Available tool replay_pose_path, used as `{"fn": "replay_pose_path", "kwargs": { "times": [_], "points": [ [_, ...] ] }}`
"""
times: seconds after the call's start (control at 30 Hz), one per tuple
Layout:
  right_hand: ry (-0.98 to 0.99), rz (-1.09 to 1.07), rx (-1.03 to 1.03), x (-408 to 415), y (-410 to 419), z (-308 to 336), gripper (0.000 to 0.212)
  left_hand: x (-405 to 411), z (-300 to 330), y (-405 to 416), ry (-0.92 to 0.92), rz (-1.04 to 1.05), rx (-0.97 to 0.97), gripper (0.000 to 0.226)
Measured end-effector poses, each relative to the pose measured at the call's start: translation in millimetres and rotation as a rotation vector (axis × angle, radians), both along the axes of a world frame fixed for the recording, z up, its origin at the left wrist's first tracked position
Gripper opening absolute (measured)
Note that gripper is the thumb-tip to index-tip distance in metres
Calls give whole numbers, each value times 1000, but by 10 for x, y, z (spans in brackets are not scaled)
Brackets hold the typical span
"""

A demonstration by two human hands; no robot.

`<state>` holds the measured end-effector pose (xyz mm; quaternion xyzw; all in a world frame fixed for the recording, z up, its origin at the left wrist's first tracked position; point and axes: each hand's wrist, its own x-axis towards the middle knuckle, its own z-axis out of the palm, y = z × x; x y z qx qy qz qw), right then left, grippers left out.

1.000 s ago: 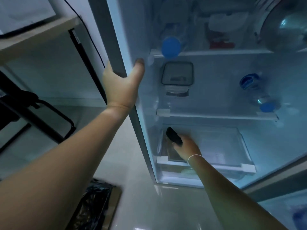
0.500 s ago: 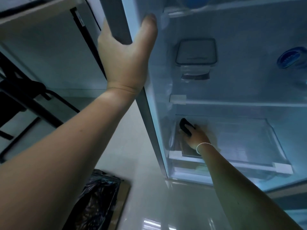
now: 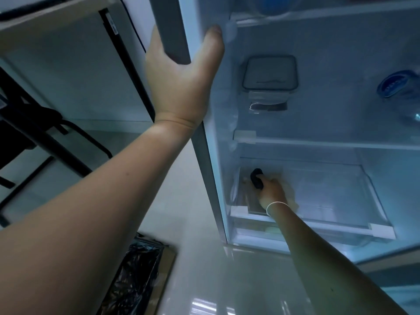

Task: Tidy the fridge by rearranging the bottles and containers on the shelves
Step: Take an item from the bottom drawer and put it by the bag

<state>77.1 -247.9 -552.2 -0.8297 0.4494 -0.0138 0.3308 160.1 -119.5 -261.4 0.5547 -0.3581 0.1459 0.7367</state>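
Observation:
The fridge stands open before me. My left hand (image 3: 181,83) grips the grey edge of the fridge's side wall (image 3: 172,35), thumb inside. My right hand (image 3: 271,192) reaches low into the clear bottom drawer (image 3: 341,201) and is closed around a small black object (image 3: 256,178) at the drawer's left end. On the middle shelf (image 3: 318,142) a square clear container (image 3: 270,76) with a dark-rimmed lid sits at the back left. A bottle with a blue label (image 3: 397,85) lies at the right edge.
A blue lid (image 3: 272,5) shows on the upper shelf at the top edge. Left of the fridge are a wooden ledge (image 3: 56,17) and a black metal frame (image 3: 45,133). A black plastic bag (image 3: 134,273) lies on the glossy floor.
The view has moved closer and lower. My right hand has pushed the black object slightly deeper into the drawer's left end. My left hand keeps its hold on the fridge edge.

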Motion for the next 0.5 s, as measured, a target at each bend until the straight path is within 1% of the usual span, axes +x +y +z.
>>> {"fn": "replay_pose_path", "kwargs": {
  "times": [0.1,0.2,0.27,0.37,0.5],
  "points": [
    [-57,-60,75,-139,100,113,52,9,30,35,40,24,38,15],
    [-144,-144,157,-283,235,265,49,-35,44,61,117,-13,50,21],
    [-182,-171,193,-373,335,392,48,-71,80,96,136,-1,105,25],
    [-214,-186,227,-479,480,604,48,-106,104,145,155,-8,177,19],
    [-254,-185,264,-564,641,853,48,-168,164,262,192,-44,329,31]
  ]
}}
